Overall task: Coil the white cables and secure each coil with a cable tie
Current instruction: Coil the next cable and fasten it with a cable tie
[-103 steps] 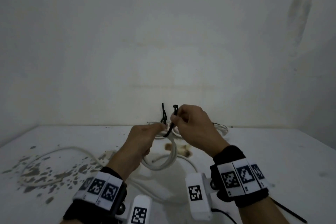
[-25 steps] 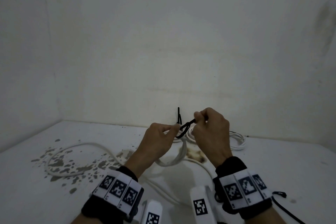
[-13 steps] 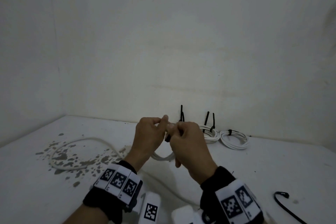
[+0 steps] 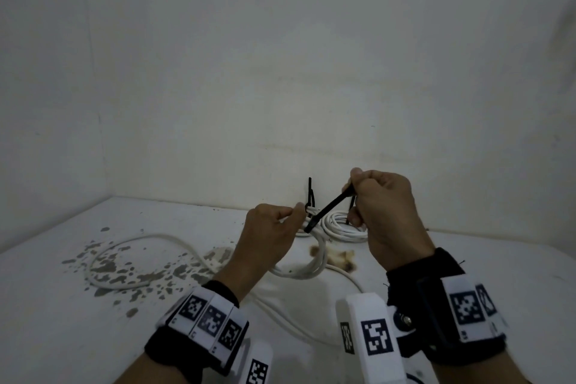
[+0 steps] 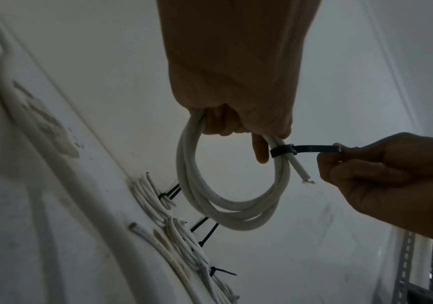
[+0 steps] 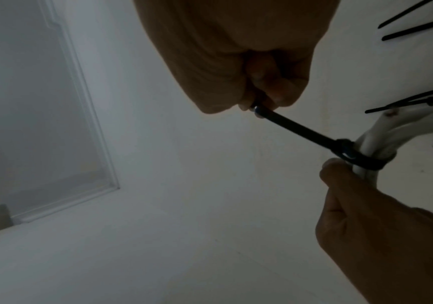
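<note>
My left hand [image 4: 274,224] [image 5: 236,86] grips a small coil of white cable [image 4: 308,268] [image 5: 226,207] above the table, fingers curled round its top. A black cable tie [image 4: 327,210] [image 5: 309,149] [image 6: 314,135] is looped tightly round the coil strands beside my left fingers. My right hand [image 4: 380,206] [image 6: 257,72] pinches the tie's free tail and holds it taut, up and to the right of the coil. A cut end of the cable [image 5: 302,171] sticks out just below the tie.
Several tied white coils [image 4: 343,224] [image 5: 158,195] with upright black tie tails lie at the back by the wall. A long loose white cable [image 4: 140,240] curves over the stained left part of the white table [image 4: 498,274]. A brown stain [image 4: 336,257] marks the middle.
My right hand has moved up and to the right, drawing the tie's tail out straight from the coil. My left hand stays on the coil.
</note>
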### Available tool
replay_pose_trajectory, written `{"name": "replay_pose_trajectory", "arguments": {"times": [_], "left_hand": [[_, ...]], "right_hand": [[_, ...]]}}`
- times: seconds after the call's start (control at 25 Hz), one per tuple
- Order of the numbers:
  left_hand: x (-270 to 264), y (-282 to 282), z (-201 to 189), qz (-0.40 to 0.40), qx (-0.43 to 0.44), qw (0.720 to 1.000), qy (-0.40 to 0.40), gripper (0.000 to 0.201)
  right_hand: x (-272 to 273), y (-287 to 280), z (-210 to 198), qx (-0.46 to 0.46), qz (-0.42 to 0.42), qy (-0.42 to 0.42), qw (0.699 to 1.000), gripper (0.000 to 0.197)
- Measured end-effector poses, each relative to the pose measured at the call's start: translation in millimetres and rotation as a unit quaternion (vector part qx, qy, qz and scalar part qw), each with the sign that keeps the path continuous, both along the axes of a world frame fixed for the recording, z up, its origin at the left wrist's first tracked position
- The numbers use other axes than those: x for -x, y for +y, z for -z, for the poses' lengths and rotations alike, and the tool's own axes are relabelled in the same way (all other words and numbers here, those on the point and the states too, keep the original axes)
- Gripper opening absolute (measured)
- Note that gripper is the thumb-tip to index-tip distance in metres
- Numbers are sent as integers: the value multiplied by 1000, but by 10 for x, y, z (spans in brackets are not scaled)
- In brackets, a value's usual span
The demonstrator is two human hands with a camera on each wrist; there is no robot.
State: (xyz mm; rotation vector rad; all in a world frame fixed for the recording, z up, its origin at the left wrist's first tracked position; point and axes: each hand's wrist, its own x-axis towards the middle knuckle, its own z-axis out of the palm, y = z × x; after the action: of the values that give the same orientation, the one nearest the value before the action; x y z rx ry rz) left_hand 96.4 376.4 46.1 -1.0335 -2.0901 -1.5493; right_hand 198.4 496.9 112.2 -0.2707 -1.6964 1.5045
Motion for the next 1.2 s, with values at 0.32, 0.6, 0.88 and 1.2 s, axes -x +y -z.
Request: {"name": "replay_pose_trajectory", "arguments": {"times": [0.32, 0.6, 0.88, 1.2], "left_hand": [[76, -33, 16, -59, 17, 998, 11, 57], [116, -164, 29, -73, 43, 996, -9, 58], [59, -130, -184, 29, 4, 950, -311, 48], [149, -212, -264, 196, -95, 833, -508, 56]], "right_hand": [[-75, -574, 92, -249, 38, -87, 964, 32], [-75, -657, 101, -245, 48, -93, 964, 31], [-144, -315, -162, -54, -17, 28, 998, 29], [-18, -3, 167, -137, -223, -282, 923, 28]]}}
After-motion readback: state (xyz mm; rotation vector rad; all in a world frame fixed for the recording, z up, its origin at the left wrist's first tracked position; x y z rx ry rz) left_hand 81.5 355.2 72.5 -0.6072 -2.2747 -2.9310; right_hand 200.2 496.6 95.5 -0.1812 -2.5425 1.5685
